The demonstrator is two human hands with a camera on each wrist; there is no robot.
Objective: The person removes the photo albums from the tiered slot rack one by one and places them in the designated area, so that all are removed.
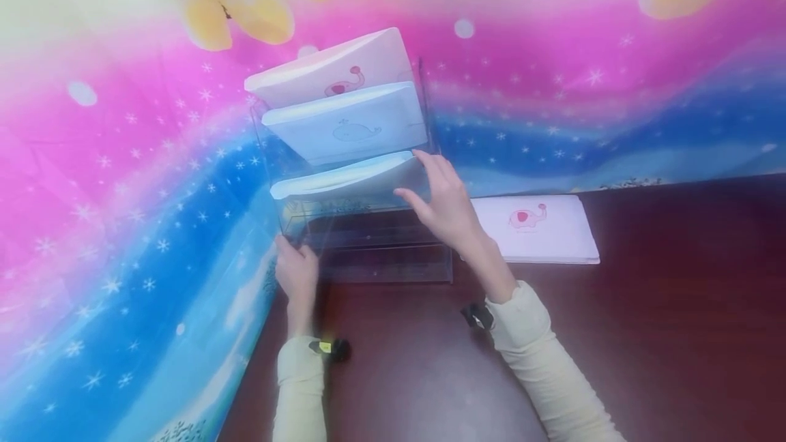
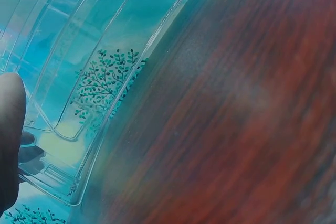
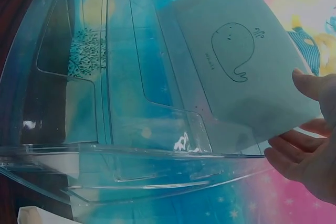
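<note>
A clear plastic tiered rack [image 1: 387,264] stands on the table, tilted up toward the wall. Its left side is pinched by my left hand [image 1: 297,268]; in the left wrist view the thumb [image 2: 9,140] presses the clear edge and fingertips show through the plastic. My right hand [image 1: 451,207] grips the right end of a pale blue notebook [image 1: 344,176] on a lower tier. In the right wrist view this notebook [image 3: 226,61] shows a whale drawing, with the thumb in front and fingers at the edge. Above it sit another blue whale notebook [image 1: 344,125] and a pink elephant notebook [image 1: 350,67].
On the table [image 1: 675,305], right of the rack, lies a small pile of pink elephant notebooks [image 1: 534,234]. A colourful printed cloth [image 1: 153,224] covers the wall behind and to the left. The rack's lowest tiers, near the table, hold no notebooks.
</note>
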